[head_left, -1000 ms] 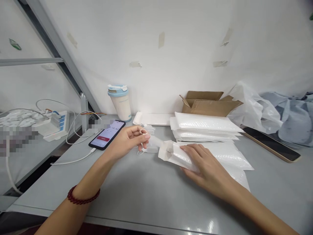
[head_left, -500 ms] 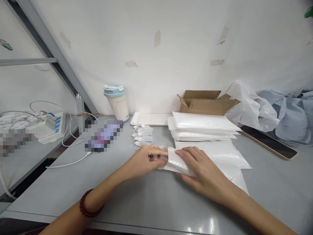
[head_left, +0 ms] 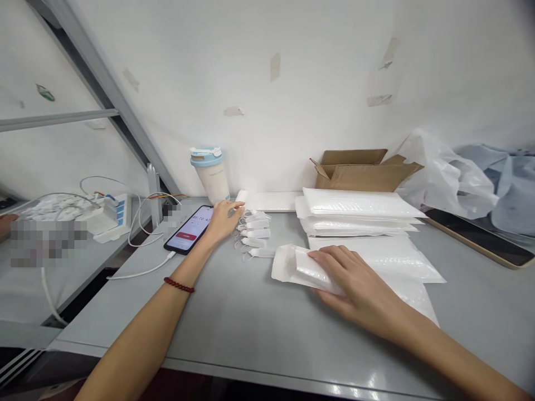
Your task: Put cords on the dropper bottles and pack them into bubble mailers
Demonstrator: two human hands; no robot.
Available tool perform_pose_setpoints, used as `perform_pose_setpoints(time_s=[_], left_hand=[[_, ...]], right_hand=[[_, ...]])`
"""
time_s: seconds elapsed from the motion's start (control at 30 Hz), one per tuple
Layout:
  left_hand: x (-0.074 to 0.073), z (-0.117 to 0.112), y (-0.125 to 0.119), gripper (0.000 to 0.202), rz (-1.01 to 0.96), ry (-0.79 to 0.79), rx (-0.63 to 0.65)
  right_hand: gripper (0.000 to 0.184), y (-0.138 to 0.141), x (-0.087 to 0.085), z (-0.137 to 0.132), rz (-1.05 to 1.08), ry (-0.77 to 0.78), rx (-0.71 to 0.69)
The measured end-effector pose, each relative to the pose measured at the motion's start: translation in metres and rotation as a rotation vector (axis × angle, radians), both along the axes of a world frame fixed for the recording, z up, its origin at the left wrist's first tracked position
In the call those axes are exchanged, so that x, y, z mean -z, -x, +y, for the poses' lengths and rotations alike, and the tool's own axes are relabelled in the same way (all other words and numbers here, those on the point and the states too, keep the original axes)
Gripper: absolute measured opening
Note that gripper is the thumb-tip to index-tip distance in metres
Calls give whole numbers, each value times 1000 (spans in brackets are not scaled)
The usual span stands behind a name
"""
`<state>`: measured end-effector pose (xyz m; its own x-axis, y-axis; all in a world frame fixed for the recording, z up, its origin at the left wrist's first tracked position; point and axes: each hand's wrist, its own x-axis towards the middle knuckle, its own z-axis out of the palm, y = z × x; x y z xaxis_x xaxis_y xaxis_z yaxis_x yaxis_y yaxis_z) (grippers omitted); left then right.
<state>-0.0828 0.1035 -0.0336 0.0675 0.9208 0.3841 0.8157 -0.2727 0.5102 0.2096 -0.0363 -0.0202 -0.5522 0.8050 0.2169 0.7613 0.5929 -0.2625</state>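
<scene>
My right hand [head_left: 351,275] lies flat, fingers stretched, on a white bubble mailer [head_left: 298,268] whose open mouth points left on the grey table [head_left: 251,328]. My left hand [head_left: 223,219] is stretched out to the far left end of a row of several small white packets with loops [head_left: 254,234], fingers reaching toward the topmost one; nothing shows in its grip. A phone [head_left: 190,228] with a lit screen lies just left of that hand.
Stacked white bubble mailers [head_left: 355,214] sit behind my right hand, more lie flat under my right forearm. A lidded cup [head_left: 211,174], white tray [head_left: 267,200], cardboard box [head_left: 363,170], plastic bag [head_left: 447,178] and dark tablet [head_left: 489,239] line the back. Power strip and cables [head_left: 108,214] at left.
My left hand left the mailer's mouth and reached back toward the row of small packets by the phone. My right hand stayed pressed on the mailer.
</scene>
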Motion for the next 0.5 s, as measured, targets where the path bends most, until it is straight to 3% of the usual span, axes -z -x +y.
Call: perform_pose_setpoints(time_s=[0.2, 0.5], left_hand=[[11, 5, -4, 32, -34, 23, 58], [4, 3, -7, 24, -237, 13, 50]], right_hand=[[42, 1, -2, 0, -1, 22, 5], [42, -2, -1, 1, 2, -6, -1]])
